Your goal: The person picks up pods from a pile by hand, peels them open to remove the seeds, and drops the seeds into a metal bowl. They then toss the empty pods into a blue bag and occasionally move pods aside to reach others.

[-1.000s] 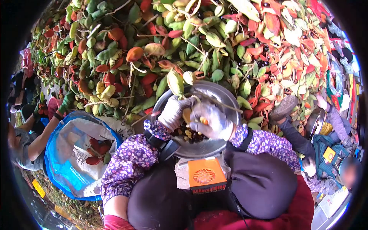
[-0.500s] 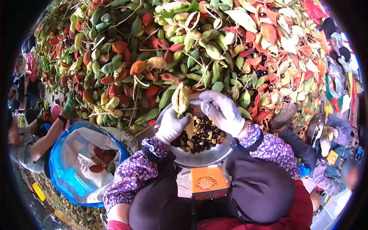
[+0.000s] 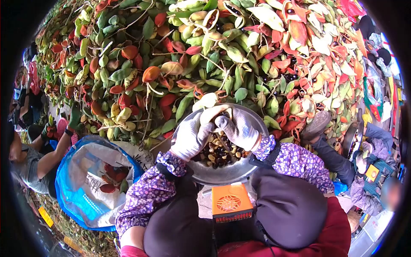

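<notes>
My left hand, in a whitish glove, is closed on the left side of a pale yellow-green seed pod. My right hand, gloved too with a greyed thumb, grips the pod's other side. Between the thumbs the pod gapes, and a dark seed shows inside. Both hands are over a round metal basin between my knees. Dark and tan seeds lie in the basin, partly hidden by my hands.
A large heap of green, red and yellow pods rises in front. At left stands a blue and white bag with some pods in it. An orange box sits near my lap. Other people work at left and right.
My right hand has come left onto the pod, which only my left hand held before. The pod has tipped from upright to sideways and now gapes wider.
</notes>
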Available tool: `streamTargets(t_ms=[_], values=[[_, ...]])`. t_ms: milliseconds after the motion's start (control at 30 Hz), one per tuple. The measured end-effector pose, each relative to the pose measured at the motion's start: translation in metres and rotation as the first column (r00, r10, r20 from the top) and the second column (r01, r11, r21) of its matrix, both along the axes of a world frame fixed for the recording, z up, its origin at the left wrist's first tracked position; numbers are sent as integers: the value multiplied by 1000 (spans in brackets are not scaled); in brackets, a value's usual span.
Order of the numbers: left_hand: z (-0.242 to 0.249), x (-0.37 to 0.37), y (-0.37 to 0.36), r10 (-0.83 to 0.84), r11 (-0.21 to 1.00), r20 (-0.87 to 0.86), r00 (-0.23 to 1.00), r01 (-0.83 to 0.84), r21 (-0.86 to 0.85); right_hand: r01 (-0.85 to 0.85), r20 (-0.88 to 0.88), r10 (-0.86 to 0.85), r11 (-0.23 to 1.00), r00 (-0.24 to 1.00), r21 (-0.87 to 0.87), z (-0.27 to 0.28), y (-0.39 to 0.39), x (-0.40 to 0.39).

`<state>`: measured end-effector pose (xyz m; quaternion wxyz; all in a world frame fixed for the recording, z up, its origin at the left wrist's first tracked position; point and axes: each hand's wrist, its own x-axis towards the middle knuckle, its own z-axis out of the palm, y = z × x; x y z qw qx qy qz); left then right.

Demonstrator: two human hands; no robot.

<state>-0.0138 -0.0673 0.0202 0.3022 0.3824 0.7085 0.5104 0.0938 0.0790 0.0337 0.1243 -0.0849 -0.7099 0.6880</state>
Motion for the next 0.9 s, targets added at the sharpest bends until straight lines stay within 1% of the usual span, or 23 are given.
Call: streamTargets(t_ms=[33, 67, 100, 133, 167, 200, 233, 267, 300, 367, 400, 467, 500, 533, 567, 600, 667, 700, 733, 800, 833, 867, 900], values=[[4, 0, 5, 28, 997, 34, 999, -30, 70, 14, 7, -14, 1000, 1000, -17, -5, -2, 0], [0, -4, -1, 34, 999, 185, 982, -35, 2, 12, 6, -12, 1000, 1000, -17, -6, -1, 1], [-12, -19, -9, -60, 997, 186, 981, 69, -37, -6, 14, 6, 999, 1000, 48, -7, 2, 4], [-12, -25, -9, -73, 997, 140, 987, 77, -25, -25, 27, 22, 994, 999, 109, -10, 3, 10], [-10, -30, -12, -124, 990, 86, 989, 129, -58, -21, 77, 28, 995, 997, -94, -24, -2, 20], [-2, -33, -10, -180, 979, 36, 983, 183, -87, -7, -86, 47, 911, 995, 413, -4, 11, 11], [13, -34, -8, -180, 979, 40, 983, 183, -87, -60, 4, 63, 935, 998, 348, 6, 10, 11], [31, -34, -6, -239, 970, -103, 966, 232, -76, -105, 92, 82, 954, 992, 279, 13, 8, 15], [36, -33, -6, -265, 964, -175, 948, 256, -72, -106, 94, 83, 954, 992, 280, 17, 7, 17], [41, -31, -8, -289, 957, -306, 907, 265, -118, 71, 15, -99, 809, 995, 584, 22, 7, 20], [38, -27, -11, -284, 958, -343, 895, 246, -150, 137, -17, -148, 856, 989, 499, 23, 5, 16], [33, -21, -17, -278, 956, -416, 866, 204, -212, 92, 166, -167, 919, 972, 385, 12, 7, 22], [36, -17, -13, -220, 971, -425, 878, 157, -178, 99, 163, -172, 918, 971, 383, 15, 7, 21], [36, -15, -12, -198, 975, -420, 886, 135, -175, 39, 136, -156, 787, 978, 615, 19, 7, 19], [36, -13, -10, -176, 979, -415, 893, 114, -171, -19, 119, -129, 596, 984, 803, 22, 7, 18], [35, -10, -9, -154, 982, -410, 899, 92, -167, -21, 122, -130, 596, 984, 802, 21, 6, 17], [28, -5, -4, 152, 944, -115, 982, -179, -277, -7, 123, -165, 571, 979, 821, 18, 6, 15], [26, -6, -4, 136, 950, -150, 979, -172, -261, 61, 60, -153, 678, 986, 733, 14, 2, 16], [25, -4, -2, 136, 950, -151, 979, -172, -261, 62, 59, -153, 678, 986, 733, 6, 1, 17], [23, 3, 2, 206, 937, -98, 974, -225, -266, 49, 3, -91, 560, 996, 827, -3, -3, 16], [18, 6, 2, 200, 944, -105, 974, -221, -245, 49, 54, -138, 649, 989, 759, -4, -5, 14], [5, 9, -1, 164, 960, -200, 966, -203, -192, 47, 57, -137, 650, 989, 758, -4, -2, 13], [8, 12, -1, 136, 951, -212, 968, -187, -248, 57, 25, -105, 706, 994, 706, 0, 2, 9]])
